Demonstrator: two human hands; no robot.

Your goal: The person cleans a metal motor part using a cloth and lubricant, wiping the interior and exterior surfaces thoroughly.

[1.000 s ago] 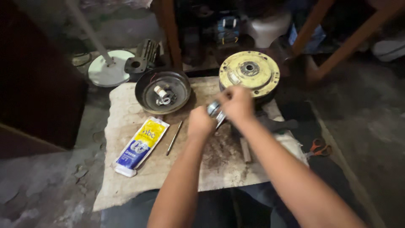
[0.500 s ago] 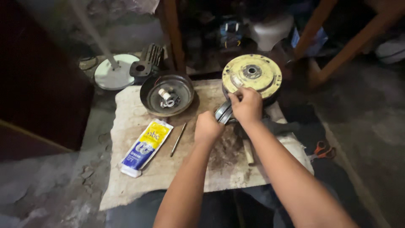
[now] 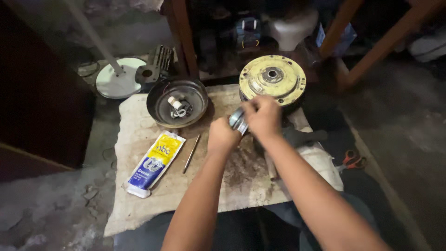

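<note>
In the head view, a small round metal part (image 3: 238, 121) is held between the 2 hands above a stained cloth (image 3: 139, 186) spread on the floor. The left hand (image 3: 223, 137) is closed into a fist just below and left of the part, touching it; whether its fingers wrap under the part cannot be told. The right hand (image 3: 264, 116) is curled over the part from the right, its fingers pinched on the rim.

Just behind the hands, a yellow round housing (image 3: 272, 83) is seen lying flat at the cloth's far edge. To its left, a dark shallow bowl (image 3: 160, 109) is set on the cloth, with small white and metal bits inside. A blue and yellow sachet (image 3: 155, 162) lies nearer on the left, and a thin metal rod (image 3: 191, 153) lies just beside it. A dark tool handle (image 3: 306, 137) is seen right of the hands. Orange-handled scissors (image 3: 351, 160) lie on the floor, well apart on the right.
</note>
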